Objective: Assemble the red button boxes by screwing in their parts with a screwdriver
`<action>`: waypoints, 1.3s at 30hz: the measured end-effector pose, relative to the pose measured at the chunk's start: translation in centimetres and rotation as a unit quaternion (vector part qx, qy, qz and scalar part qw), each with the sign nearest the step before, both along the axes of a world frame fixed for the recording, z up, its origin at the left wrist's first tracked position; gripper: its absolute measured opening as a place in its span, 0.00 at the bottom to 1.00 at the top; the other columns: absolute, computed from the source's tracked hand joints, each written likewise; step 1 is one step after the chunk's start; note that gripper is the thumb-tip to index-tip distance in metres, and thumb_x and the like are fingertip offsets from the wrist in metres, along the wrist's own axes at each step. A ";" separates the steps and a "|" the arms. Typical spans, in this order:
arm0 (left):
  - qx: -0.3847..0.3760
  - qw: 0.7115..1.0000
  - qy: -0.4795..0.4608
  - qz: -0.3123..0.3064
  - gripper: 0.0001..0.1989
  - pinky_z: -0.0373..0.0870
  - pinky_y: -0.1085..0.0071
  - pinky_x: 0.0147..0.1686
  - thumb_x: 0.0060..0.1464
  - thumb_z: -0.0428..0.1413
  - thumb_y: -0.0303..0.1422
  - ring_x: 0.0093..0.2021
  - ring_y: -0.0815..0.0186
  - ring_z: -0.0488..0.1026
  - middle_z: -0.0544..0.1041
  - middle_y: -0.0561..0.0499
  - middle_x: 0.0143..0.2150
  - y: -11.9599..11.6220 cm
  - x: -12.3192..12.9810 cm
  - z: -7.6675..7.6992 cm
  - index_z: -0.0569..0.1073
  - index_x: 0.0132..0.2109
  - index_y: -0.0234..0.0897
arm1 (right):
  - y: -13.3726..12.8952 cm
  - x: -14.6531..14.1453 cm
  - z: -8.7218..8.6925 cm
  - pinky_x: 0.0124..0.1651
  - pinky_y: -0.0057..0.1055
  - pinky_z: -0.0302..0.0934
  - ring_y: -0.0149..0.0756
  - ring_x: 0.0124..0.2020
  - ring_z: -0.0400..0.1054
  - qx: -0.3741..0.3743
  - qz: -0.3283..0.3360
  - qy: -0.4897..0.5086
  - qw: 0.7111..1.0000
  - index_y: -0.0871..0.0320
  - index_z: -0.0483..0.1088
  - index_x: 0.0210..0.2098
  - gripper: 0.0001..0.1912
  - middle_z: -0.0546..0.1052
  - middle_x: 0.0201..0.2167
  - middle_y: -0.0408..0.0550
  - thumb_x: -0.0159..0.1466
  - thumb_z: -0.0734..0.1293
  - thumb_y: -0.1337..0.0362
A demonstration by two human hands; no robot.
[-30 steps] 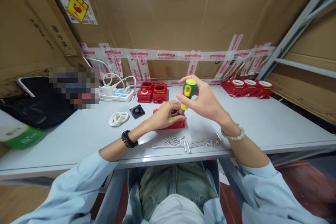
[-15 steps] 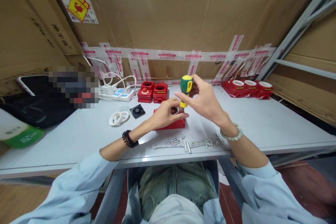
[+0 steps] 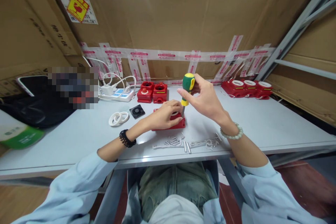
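Red housing [image 3: 180,125]: on tabletop [image 3: 262,122], nr the front edge, abt middle
L hand [image 3: 165,114]: fingers closed over the red housing, kinda hugging it
R hand [image 3: 208,100]: gripping green/yellow screwdriver [image 3: 188,83], near upright, tip down at housing's R end
Screws [image 3: 173,141]: loose pile, just in front of housing
White rings [image 3: 118,119]: overlapping, L side, nr black square part [image 3: 137,111]

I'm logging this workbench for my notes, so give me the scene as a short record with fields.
Left hand: on a red housing
Right hand: holding green-and-yellow screwdriver, shaft down at the housing's right end
Near edge: loose screws, two metal pins
Left side: black square part, two white rings
Behind: power strip, two more red housings
Far right: three ring-topped red housings
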State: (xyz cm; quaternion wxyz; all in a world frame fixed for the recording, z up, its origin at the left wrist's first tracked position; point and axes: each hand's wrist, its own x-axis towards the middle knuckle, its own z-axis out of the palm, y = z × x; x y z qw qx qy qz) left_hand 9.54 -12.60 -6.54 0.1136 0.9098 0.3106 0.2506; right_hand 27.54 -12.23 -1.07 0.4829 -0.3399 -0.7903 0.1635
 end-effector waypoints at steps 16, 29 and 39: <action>-0.105 0.994 -0.010 0.025 0.07 0.66 0.75 0.31 0.50 0.55 0.22 0.27 0.69 0.72 0.78 0.53 0.29 -4.3 -0.9 1.6 0.76 0.34 0.35 | 0.3 1.1 1.4 0.36 0.38 0.70 0.38 0.37 0.72 0.051 -0.032 0.167 0.984 0.53 0.68 0.44 0.21 0.74 0.37 0.47 0.61 0.67 0.44; -0.068 0.995 0.065 -0.011 0.09 0.70 0.69 0.43 0.60 0.54 0.28 0.40 0.63 0.76 0.79 0.46 0.40 -5.1 -2.1 0.9 0.79 0.41 0.36 | 0.3 0.4 0.5 0.37 0.36 0.71 0.35 0.35 0.71 0.028 -0.023 0.147 0.989 0.54 0.68 0.40 0.16 0.72 0.35 0.45 0.61 0.69 0.49; -0.146 0.973 0.057 0.167 0.41 0.68 0.54 0.57 0.53 0.60 0.50 0.63 0.48 0.66 0.62 0.38 0.68 -2.4 -8.4 -1.8 0.56 0.68 0.40 | 1.1 -0.2 0.1 0.31 0.33 0.71 0.33 0.29 0.71 0.079 -0.015 0.187 0.979 0.53 0.64 0.41 0.20 0.69 0.31 0.41 0.59 0.70 0.48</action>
